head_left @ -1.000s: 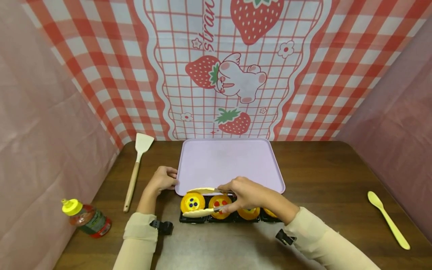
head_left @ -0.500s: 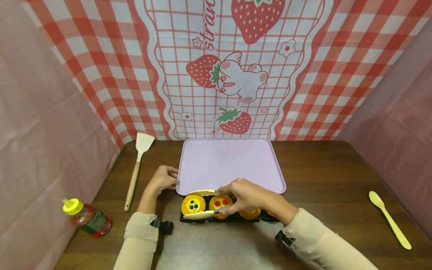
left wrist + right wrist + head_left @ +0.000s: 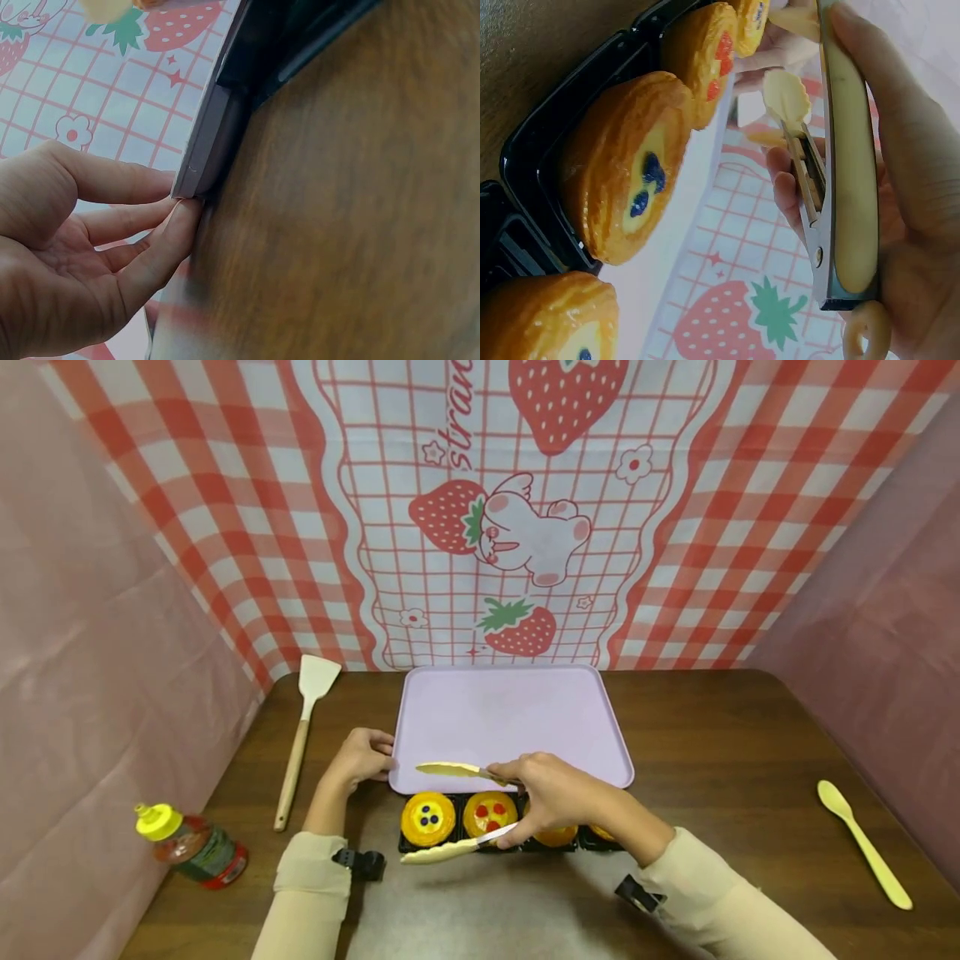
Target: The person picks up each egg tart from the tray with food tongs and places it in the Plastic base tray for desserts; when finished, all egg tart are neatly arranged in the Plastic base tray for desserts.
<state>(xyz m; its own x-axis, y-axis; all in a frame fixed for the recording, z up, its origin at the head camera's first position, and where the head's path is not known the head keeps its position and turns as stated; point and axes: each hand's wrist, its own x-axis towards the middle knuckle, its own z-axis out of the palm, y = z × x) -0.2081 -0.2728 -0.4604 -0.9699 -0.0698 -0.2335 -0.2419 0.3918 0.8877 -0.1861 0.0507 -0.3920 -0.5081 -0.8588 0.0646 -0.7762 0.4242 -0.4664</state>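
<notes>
My left hand (image 3: pixel 365 755) pinches the edge of a lilac tray (image 3: pixel 510 727) near its front left corner, thumb and fingers meeting on the rim (image 3: pixel 202 150) in the left wrist view. My right hand (image 3: pixel 558 795) holds a pair of tongs (image 3: pixel 851 165) with cream tips, their arms spread wide. One tip is over the tray's front edge, the other on the near side of the tarts. Between the tips lies a tart with dark blue berries (image 3: pixel 428 818), in a black container (image 3: pixel 444 845). Beside it sits a tart with red toppings (image 3: pixel 490 814); more tarts are partly hidden beneath my right hand.
A white spatula with a wooden handle (image 3: pixel 294 768) lies left of the tray. Further left stands a squeeze bottle with a yellow cap (image 3: pixel 198 852). A pale yellow spoon (image 3: pixel 862 843) rests at the far right. The checked cloth (image 3: pixel 517 518) hangs behind the table.
The tongs' arms have spread apart, one tip moving back over the tray and the other toward me. The blueberry tart and my left hand stay in place.
</notes>
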